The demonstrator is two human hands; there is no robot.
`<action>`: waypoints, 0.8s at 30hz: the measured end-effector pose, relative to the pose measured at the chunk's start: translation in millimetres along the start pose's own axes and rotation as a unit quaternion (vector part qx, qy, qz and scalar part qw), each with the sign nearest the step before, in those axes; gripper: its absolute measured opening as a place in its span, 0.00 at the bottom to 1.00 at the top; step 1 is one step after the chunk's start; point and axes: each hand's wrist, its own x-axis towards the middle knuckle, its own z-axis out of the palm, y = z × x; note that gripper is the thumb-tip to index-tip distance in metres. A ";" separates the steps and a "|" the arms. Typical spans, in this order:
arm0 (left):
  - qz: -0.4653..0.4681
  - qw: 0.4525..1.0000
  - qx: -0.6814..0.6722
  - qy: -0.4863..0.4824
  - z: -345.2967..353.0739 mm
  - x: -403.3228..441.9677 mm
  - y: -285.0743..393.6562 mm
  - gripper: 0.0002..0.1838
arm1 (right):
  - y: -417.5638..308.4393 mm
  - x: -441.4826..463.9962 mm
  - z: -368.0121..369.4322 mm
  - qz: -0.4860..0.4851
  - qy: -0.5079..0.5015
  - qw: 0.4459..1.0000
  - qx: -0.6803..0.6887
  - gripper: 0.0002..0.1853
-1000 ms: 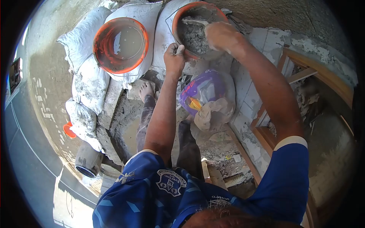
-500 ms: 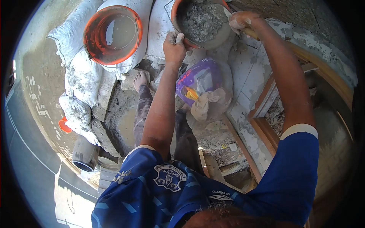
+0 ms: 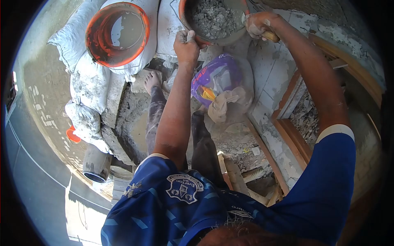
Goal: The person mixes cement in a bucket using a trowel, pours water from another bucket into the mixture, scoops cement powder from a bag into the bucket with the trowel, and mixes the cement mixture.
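At the top of the view stands an orange bucket (image 3: 183, 12) holding grey, lumpy mortar (image 3: 217, 19). My left hand (image 3: 186, 46) grips its near rim, thumb on top. Over at the bucket's right side, my right hand (image 3: 259, 25) is closed around the wooden handle of a trowel (image 3: 271, 36). The trowel's blade is mostly hidden behind the hand and against the rim. Grey residue coats the fingers of both hands. Just below the bucket sits a clear plastic bag (image 3: 245, 88) with a purple printed wrapper (image 3: 219, 74) in it.
A second orange bucket (image 3: 91, 43) with murky water stands at the left among stacked white sacks (image 3: 88, 84). A dark pipe-like container (image 3: 96, 164) lies lower left. Wooden frame pieces (image 3: 293, 139) and rubble are at the right. My bare foot (image 3: 152, 80) rests between sacks and bag.
The view has shifted slightly, so the buckets sit a little higher and further left. Both hands keep their holds; my right elbow has moved slightly outward.
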 end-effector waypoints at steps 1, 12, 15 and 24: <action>0.001 1.000 -0.001 0.001 -0.2 -0.1 0.6 0.09 | -30.0 -19.1 29.5 0.048 -0.005 0.991 -0.126 0.13; -0.017 0.998 0.048 -0.024 -7.6 7.2 16.9 0.09 | 9.1 -49.5 104.1 0.056 -0.210 0.971 0.101 0.13; -0.003 0.997 0.069 -0.031 -11.6 14.4 12.7 0.10 | 6.7 -57.6 137.2 -0.005 -0.238 0.941 0.242 0.15; -0.003 0.996 0.079 -0.038 -5.2 10.1 15.3 0.10 | 17.5 -38.0 202.5 -0.140 -0.274 0.757 0.577 0.10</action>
